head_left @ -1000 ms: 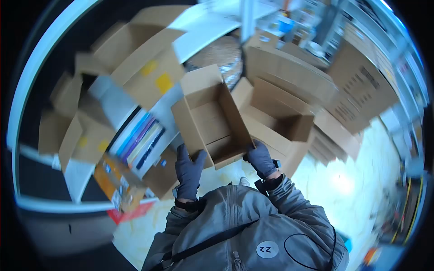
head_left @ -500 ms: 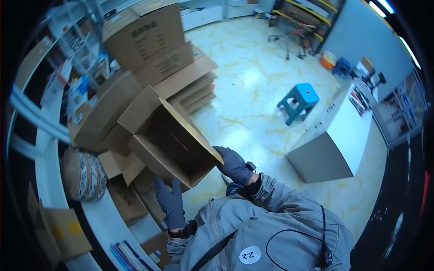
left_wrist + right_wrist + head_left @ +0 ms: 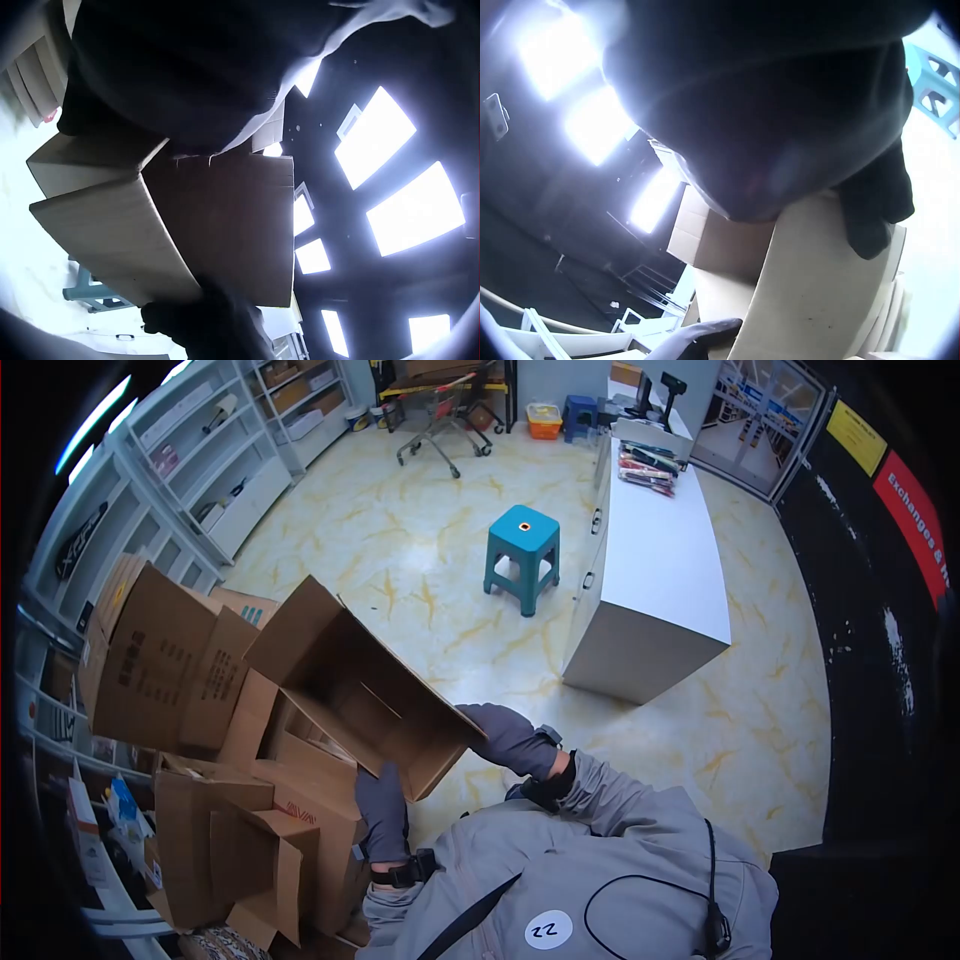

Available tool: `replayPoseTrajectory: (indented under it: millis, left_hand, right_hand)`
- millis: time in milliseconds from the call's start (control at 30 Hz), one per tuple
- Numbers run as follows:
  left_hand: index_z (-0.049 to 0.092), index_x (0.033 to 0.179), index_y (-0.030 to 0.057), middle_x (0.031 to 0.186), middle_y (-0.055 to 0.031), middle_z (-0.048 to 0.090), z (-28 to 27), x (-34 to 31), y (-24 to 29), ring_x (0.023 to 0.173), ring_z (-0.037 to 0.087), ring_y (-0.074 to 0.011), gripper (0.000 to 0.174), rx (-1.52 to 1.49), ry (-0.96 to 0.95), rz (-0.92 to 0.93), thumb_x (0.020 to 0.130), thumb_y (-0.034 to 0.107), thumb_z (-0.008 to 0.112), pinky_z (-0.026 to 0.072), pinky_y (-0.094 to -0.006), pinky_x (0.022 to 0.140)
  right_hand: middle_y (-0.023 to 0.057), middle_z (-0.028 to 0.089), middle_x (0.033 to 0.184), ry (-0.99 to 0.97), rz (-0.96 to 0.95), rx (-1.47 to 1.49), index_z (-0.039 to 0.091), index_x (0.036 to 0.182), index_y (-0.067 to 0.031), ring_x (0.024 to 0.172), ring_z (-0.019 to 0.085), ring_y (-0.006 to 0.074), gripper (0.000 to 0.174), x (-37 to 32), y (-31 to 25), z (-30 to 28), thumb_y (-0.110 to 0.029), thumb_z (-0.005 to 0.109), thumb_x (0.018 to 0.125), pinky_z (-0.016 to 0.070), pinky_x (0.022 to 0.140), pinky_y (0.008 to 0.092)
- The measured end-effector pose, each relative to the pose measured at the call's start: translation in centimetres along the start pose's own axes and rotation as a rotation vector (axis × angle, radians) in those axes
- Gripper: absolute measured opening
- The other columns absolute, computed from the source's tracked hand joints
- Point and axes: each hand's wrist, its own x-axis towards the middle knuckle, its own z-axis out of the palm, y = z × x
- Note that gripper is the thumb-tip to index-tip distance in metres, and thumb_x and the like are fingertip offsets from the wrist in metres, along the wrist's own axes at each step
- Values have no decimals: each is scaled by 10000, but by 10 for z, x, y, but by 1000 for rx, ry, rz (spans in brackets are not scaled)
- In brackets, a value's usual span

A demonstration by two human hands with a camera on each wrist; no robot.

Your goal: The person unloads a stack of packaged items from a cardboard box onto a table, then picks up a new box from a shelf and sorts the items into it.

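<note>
An empty cardboard box [image 3: 400,715], its top open and a flap raised at the far end, is held tilted between two grey-gloved hands in the head view. The left hand [image 3: 382,815] grips its near-left edge, and the right hand [image 3: 508,740] holds its right end. In the left wrist view the box [image 3: 232,225] lies below the dark left hand [image 3: 180,75], with the right hand [image 3: 214,326] at its lower end. The right wrist view shows the right fingers [image 3: 870,217] bent over the box's side [image 3: 817,277].
Cardboard boxes [image 3: 165,660] are piled at the left against shelving [image 3: 190,450]. A teal stool [image 3: 523,540] stands on the patterned floor [image 3: 400,560]. Right of it is a white counter [image 3: 660,560] with packets [image 3: 648,468] on top. A shopping cart [image 3: 445,425] stands farther back.
The person has turned rightward, carrying the box along. The shelf with boxes has slid left and out of view, while the stool, counter and cart have come into view. Both hands stay on the box.
</note>
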Motion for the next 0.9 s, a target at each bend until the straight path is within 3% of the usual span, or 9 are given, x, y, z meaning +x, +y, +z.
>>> replayPoseTrajectory:
  millis: [133,233,267,367,533,633,667,767,900]
  left_hand:
    - [692,1244,-77,1054,-212,775,45,45,28,944,735,-331,414,-72,-2,-7,987,236,610,561,-443,868]
    - [692,1230,-79,1051,-209,777,78,86,34,929,737,-321,411,-38,-36,16,989,244,608,558,-438,848]
    - [692,1223,-80,1049,-207,778,88,95,38,921,738,-317,411,-18,-50,19,990,247,608,557,-435,838]
    - [697,1217,-73,1045,-208,782,118,108,77,917,740,-313,410,-45,-91,79,984,252,605,558,-436,837]
    - [707,1232,-48,1044,-208,790,167,161,102,930,747,-306,412,32,-280,83,975,254,596,562,-436,845]
    - [712,1245,-34,1059,-212,798,199,189,135,949,761,-329,418,59,-368,153,968,257,595,568,-445,852]
    - [714,1252,-26,1067,-214,802,212,201,146,958,768,-341,422,69,-403,186,964,259,594,572,-450,855]
    - [713,1274,-8,1086,-227,802,256,251,165,972,774,-385,430,128,-499,263,957,256,591,580,-469,854]
    - [693,1325,19,1104,-253,795,306,313,213,989,764,-447,461,222,-626,413,947,262,589,583,-503,857]
  right_hand:
    - [201,790,1018,-16,93,24,728,1266,-78,908,758,403,385,29,30,-52,-391,619,1069,594,810,482]
    - [163,795,956,-122,536,497,750,1185,-23,831,786,308,591,39,33,-103,-579,575,1090,598,740,422]
    - [163,795,956,-111,545,503,750,1185,-23,831,786,308,591,39,45,-113,-579,575,1090,598,740,422]
    - [152,790,942,58,709,902,759,1153,18,817,794,257,714,42,85,-135,-669,589,1055,597,707,368]
    - [206,795,971,263,794,591,749,1187,48,862,800,295,716,60,127,-149,-643,650,1025,610,765,391]
    - [246,795,1073,689,624,-17,709,1299,47,975,794,334,713,67,172,-133,-609,659,1023,605,863,434]
    - [246,795,1073,706,636,-21,709,1299,47,975,794,334,713,78,166,-148,-609,659,1023,605,863,434]
    - [276,765,1194,473,626,274,639,1438,15,1126,758,381,719,109,146,-202,-580,642,1035,575,967,452]
    - [307,750,1194,548,498,125,631,1406,64,1140,736,428,674,152,209,-192,-505,625,1045,555,1000,464]
